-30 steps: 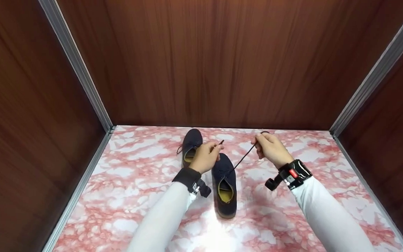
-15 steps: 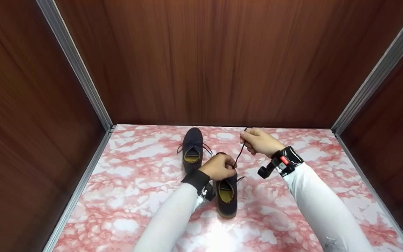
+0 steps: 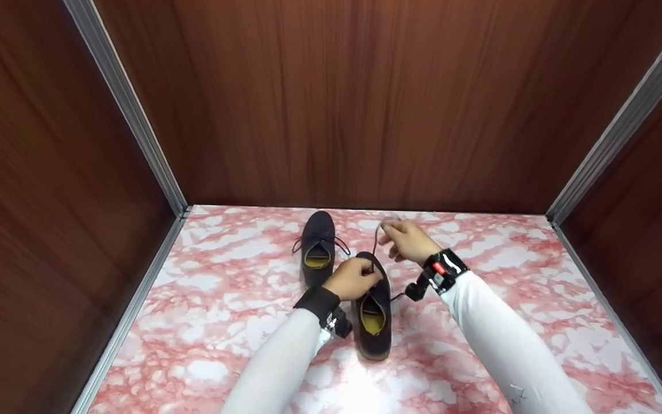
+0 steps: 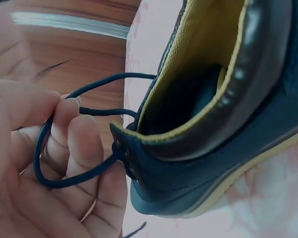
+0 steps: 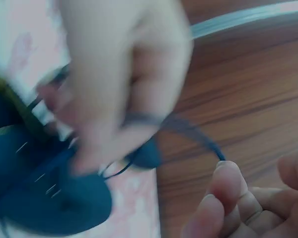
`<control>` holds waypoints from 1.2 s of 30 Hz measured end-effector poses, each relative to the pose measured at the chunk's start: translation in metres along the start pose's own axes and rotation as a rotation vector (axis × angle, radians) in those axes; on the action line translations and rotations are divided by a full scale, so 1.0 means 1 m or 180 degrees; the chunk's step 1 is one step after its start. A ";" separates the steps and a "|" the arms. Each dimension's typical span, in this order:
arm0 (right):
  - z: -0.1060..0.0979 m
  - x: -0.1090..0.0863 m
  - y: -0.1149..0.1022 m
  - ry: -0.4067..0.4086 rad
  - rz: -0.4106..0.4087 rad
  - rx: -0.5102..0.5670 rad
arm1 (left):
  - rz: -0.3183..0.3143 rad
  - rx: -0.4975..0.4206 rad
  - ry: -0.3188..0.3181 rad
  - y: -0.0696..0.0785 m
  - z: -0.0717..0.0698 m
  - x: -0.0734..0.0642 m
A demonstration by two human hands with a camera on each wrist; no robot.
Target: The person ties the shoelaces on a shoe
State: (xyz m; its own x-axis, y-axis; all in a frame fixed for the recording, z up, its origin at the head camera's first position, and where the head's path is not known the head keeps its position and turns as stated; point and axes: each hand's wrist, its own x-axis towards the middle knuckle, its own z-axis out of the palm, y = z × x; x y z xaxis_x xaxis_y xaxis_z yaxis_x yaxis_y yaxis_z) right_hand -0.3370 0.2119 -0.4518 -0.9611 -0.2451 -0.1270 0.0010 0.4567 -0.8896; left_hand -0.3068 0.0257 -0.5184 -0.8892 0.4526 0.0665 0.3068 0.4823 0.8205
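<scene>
A dark navy shoe (image 3: 374, 336) with yellow lining sits on the marbled surface, toe away from me. My left hand (image 3: 354, 280) is over its laced front, thumb and index finger pinching the dark shoelace (image 4: 72, 182); one loop hangs across those fingers in the left wrist view. Above and to the right is my right hand (image 3: 411, 241). A blurred stretch of the lace (image 3: 376, 238) runs up to its fingertips. In the right wrist view, the lace meets the index fingertip while the thumb is well apart from it.
The matching navy shoe (image 3: 318, 230) stands to the left and farther back, its lace tied in a bow. Brown wood-grain panels (image 3: 331, 115) with metal corner strips (image 3: 135, 115) enclose the back and both sides of the red-and-white surface (image 3: 222, 333).
My left hand has moved right and down from beside the far shoe onto the near shoe's laces and pinches there. My right hand has moved left with the lace, its thumb now apart from the index.
</scene>
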 end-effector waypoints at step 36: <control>0.035 -0.051 0.114 -0.0095 -0.0571 -0.0576 | -0.0066 -0.0788 0.0471 -0.007 -0.010 -0.007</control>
State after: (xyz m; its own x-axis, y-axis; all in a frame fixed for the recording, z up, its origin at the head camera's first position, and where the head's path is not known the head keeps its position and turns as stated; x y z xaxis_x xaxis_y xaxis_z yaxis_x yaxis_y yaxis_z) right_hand -0.2787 0.2467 -0.5621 -0.9329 -0.3599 0.0105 -0.2207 0.5486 -0.8065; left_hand -0.3066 0.0114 -0.5187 -0.9399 0.3214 0.1155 0.2122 0.2843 0.9350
